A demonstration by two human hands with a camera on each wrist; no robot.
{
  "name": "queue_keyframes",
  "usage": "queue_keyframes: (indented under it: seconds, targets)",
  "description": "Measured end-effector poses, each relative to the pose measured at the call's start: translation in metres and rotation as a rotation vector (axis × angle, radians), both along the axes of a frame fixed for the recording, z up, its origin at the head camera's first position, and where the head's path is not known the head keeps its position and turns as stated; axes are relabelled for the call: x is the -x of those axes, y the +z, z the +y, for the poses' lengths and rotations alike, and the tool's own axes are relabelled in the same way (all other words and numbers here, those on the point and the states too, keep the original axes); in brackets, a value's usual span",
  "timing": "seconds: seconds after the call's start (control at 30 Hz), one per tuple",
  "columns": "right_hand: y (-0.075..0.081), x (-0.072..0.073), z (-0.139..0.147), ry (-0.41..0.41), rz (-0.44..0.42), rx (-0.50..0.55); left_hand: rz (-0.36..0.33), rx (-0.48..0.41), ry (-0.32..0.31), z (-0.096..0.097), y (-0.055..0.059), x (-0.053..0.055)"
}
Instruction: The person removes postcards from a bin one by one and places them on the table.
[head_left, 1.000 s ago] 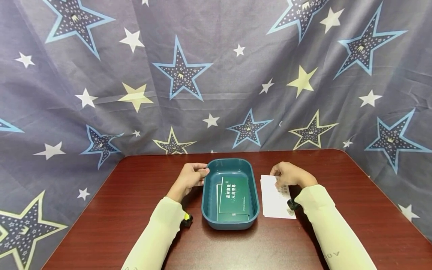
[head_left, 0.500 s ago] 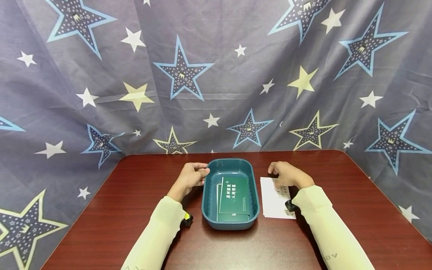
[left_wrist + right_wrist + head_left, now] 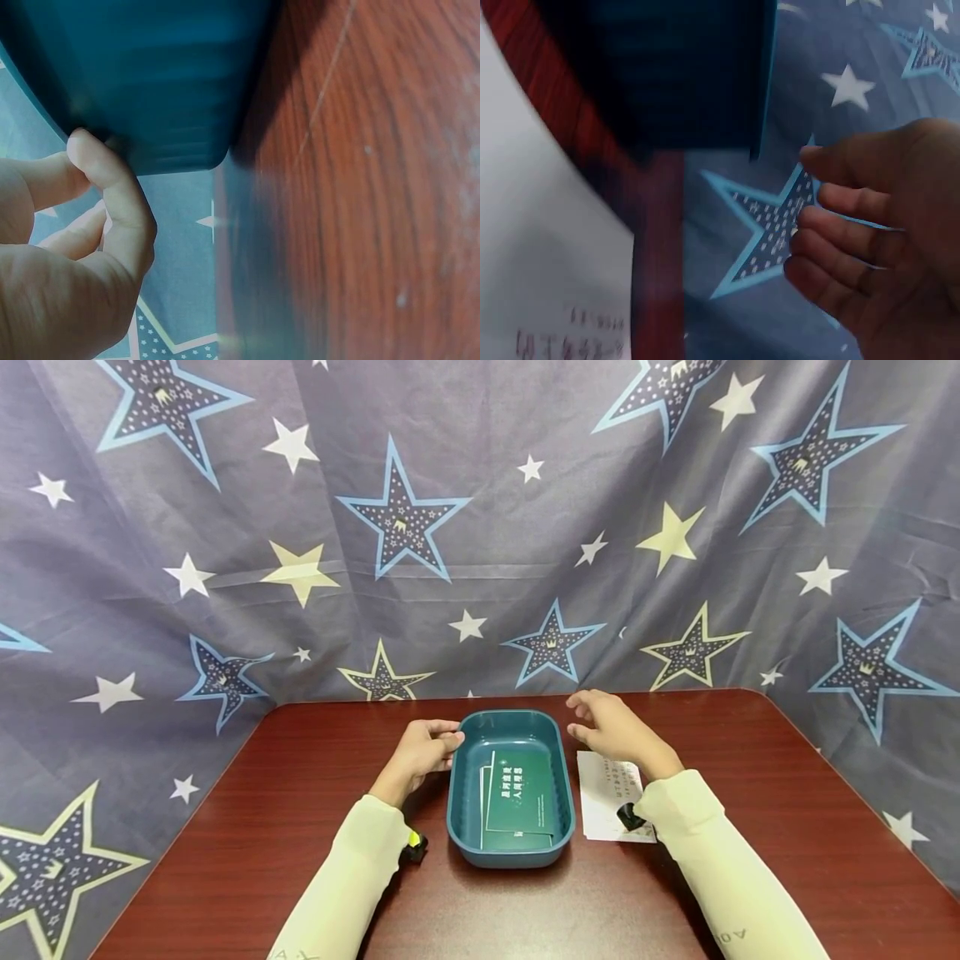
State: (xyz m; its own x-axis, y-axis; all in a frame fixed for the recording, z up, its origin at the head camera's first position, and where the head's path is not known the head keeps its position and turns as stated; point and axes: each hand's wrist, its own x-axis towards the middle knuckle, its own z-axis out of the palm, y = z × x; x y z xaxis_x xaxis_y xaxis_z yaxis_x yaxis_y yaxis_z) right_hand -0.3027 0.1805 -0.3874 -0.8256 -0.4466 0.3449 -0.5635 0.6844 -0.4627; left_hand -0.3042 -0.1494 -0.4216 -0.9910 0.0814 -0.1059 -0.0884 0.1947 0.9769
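Observation:
A dark teal plastic bin (image 3: 512,860) stands on the table, with flat green cards (image 3: 521,793) bearing white characters lying overlapped inside. My left hand (image 3: 422,752) holds the bin's far left corner, thumb and fingertips at the rim. In the left wrist view the thumb (image 3: 112,180) is bent against the bin's edge. My right hand (image 3: 618,735) is raised beside the far right corner of the bin, fingers loosely bent, nothing between them; the right wrist view shows the fingers (image 3: 840,232) apart from the bin wall. White printed sheets (image 3: 600,793) lie stacked under the right wrist.
The reddish-brown wooden table (image 3: 315,827) ends at the back against a grey-blue curtain (image 3: 480,527) with stars. Both wrists carry small black devices, the right one (image 3: 630,816) overlapping the white sheets in the head view.
My right hand has lifted off the white sheets and moved left and away from me, toward the bin's far right corner, its fingers spreading. The left hand and bin have stayed put.

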Motion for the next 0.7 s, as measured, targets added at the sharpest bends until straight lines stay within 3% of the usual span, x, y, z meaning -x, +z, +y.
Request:
queue_keyframes:
  seconds: [0.17, 0.33, 0.7]
  targets:
    - [0.006, -0.007, -0.015, 0.047, 0.059, 0.034, 0.002, -0.013, -0.004, 0.002, -0.002, 0.002]
    - [0.002, -0.013, -0.027, 0.098, 0.088, 0.009, 0.005, -0.024, -0.010, 0.005, -0.003, 0.002]
    - [-0.013, -0.022, -0.059, 0.130, 0.006, -0.086, 0.000, 0.008, 0.005, -0.001, 0.000, 0.000]
